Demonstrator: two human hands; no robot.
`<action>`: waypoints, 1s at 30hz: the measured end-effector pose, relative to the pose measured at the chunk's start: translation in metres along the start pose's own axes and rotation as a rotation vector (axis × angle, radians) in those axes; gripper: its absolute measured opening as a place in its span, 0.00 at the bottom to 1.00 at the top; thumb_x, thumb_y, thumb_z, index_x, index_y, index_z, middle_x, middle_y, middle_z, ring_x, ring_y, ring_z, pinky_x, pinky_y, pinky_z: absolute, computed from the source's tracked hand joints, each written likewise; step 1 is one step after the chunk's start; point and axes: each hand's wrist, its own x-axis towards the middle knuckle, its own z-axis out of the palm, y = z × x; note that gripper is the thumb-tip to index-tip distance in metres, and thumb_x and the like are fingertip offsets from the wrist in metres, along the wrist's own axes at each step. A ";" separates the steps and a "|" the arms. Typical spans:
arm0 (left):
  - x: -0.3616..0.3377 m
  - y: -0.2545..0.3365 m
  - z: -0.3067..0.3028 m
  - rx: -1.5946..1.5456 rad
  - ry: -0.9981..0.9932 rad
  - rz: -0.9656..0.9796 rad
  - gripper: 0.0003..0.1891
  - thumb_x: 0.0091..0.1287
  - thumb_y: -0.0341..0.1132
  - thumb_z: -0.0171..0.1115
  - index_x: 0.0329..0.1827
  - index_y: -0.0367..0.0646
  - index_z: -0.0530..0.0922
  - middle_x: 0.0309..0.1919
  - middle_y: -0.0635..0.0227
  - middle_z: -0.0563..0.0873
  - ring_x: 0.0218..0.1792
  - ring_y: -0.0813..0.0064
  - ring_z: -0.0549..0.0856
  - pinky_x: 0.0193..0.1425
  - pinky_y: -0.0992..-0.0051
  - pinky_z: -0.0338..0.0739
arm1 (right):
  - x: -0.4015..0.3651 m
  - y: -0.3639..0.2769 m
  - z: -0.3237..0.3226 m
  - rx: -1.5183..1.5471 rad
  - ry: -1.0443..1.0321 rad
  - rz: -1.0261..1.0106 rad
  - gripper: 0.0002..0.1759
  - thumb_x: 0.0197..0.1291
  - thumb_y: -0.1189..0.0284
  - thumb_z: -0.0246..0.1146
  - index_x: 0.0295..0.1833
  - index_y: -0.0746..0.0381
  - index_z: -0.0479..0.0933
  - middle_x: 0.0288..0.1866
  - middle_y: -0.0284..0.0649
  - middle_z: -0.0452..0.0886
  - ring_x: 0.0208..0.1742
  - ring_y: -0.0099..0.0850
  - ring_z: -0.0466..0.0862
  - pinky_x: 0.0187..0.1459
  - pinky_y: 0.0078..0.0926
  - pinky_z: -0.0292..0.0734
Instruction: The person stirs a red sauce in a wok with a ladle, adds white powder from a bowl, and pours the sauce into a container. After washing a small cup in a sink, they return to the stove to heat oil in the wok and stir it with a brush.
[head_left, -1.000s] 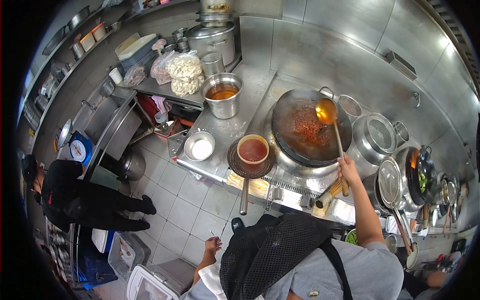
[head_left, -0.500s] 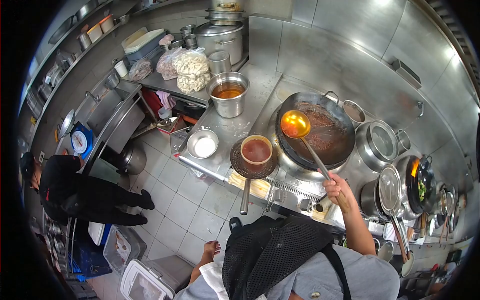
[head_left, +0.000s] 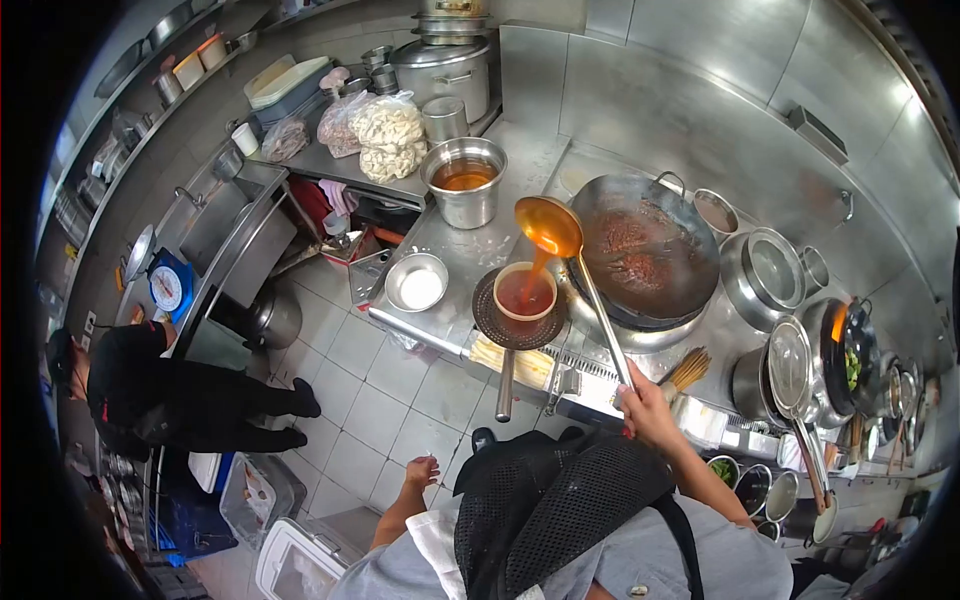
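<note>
My right hand (head_left: 647, 405) is closed around the handle of a long metal ladle (head_left: 548, 227). The ladle is tilted, and a stream of orange-red oily liquid (head_left: 536, 265) runs from it into a small round bowl (head_left: 499, 297). Reddish-brown liquid fills much of that bowl, which rests on a perforated metal strainer (head_left: 490, 326) at the counter's edge. To the right, a black wok (head_left: 605, 205) on the burner has dark red, grainy residue inside. Low by my side, my left hand (head_left: 422, 472) hangs with loosely bent fingers and no visible object.
A steel pot (head_left: 466, 208) of amber liquid and a bowl of white stuff (head_left: 416, 283) stand on the counter. A bamboo brush (head_left: 688, 370) lies right of the burner. Pots with a mesh strainer (head_left: 790, 365) are farther right. A co-worker (head_left: 160, 390) bends at the left.
The ladle has moved left from over the wok to above the small bowl and tipped, so liquid now pours out. My right hand has shifted slightly left and down.
</note>
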 end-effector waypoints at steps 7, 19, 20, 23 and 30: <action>0.014 -0.001 -0.037 0.380 -0.136 0.177 0.14 0.66 0.40 0.62 0.53 0.46 0.81 0.39 0.66 0.87 0.37 0.69 0.88 0.39 0.64 0.83 | 0.003 -0.008 0.016 0.434 -0.096 0.283 0.30 0.76 0.65 0.52 0.80 0.44 0.56 0.23 0.26 0.65 0.15 0.17 0.65 0.16 0.16 0.65; 0.005 0.037 -0.039 0.065 0.002 0.097 0.15 0.71 0.42 0.62 0.55 0.44 0.79 0.41 0.63 0.88 0.37 0.64 0.89 0.35 0.64 0.83 | 0.069 0.009 -0.092 0.630 0.287 0.126 0.10 0.76 0.60 0.53 0.55 0.51 0.70 0.21 0.27 0.68 0.14 0.16 0.68 0.13 0.18 0.67; 0.002 0.032 -0.040 0.064 0.000 0.102 0.15 0.71 0.42 0.62 0.55 0.44 0.79 0.41 0.63 0.88 0.37 0.64 0.89 0.35 0.64 0.83 | 0.088 0.016 -0.110 0.416 0.374 0.060 0.07 0.75 0.61 0.54 0.51 0.52 0.70 0.20 0.28 0.69 0.13 0.18 0.68 0.13 0.19 0.67; -0.018 0.018 -0.039 0.006 0.037 0.087 0.14 0.71 0.40 0.61 0.55 0.44 0.78 0.40 0.63 0.88 0.37 0.64 0.89 0.36 0.64 0.84 | 0.129 0.021 -0.151 0.116 0.578 0.012 0.12 0.73 0.67 0.53 0.59 0.54 0.70 0.17 0.31 0.68 0.12 0.23 0.69 0.13 0.27 0.68; -0.001 -0.090 -0.056 -0.138 0.025 -0.123 0.13 0.70 0.33 0.57 0.53 0.38 0.79 0.39 0.57 0.88 0.36 0.62 0.88 0.36 0.63 0.85 | 0.157 0.036 -0.164 0.141 0.393 0.126 0.10 0.73 0.68 0.53 0.57 0.52 0.70 0.16 0.31 0.68 0.11 0.24 0.68 0.13 0.28 0.68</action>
